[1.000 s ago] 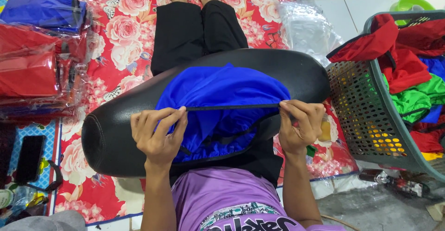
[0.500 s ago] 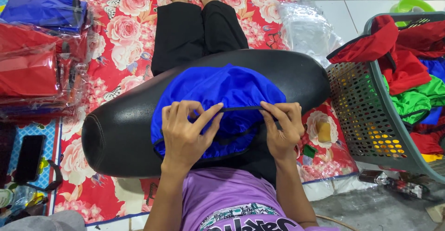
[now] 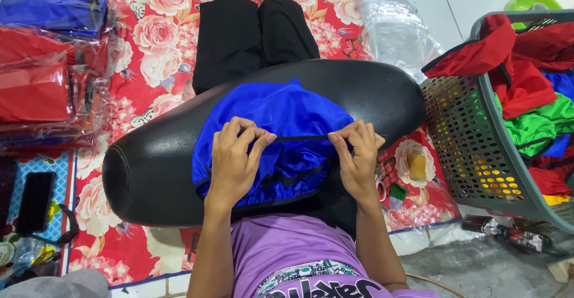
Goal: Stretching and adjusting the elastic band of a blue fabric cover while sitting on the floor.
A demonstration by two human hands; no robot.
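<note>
Blue cloth (image 3: 281,127) lies bunched over the middle of a black seat (image 3: 149,178) that rests across the person's lap, with the black-trousered legs (image 3: 251,35) stretched out beyond it on a red floral mat (image 3: 149,52). A black band (image 3: 302,137) runs along the cloth's edge between the two hands. The left hand (image 3: 236,157) has its fingers closed in a pinch on the band at the left, thumb tucked under; the right hand (image 3: 357,154) pinches the same band on the right, fingers curled tight. The band looks taut between them.

To do this well, I judge that both pinches should stay on the band itself and not on the slippery cloth, with an even pull from each side so the edge stays straight and the cloth does not bunch to one side. Keeping the seat steady on the lap helps too.

To the right stands a grey plastic basket (image 3: 472,148) holding red, green and blue cloths. At the far left lie wrapped packs (image 3: 42,76) of red and blue cloth, and a dark phone (image 3: 34,202) sits near left.
</note>
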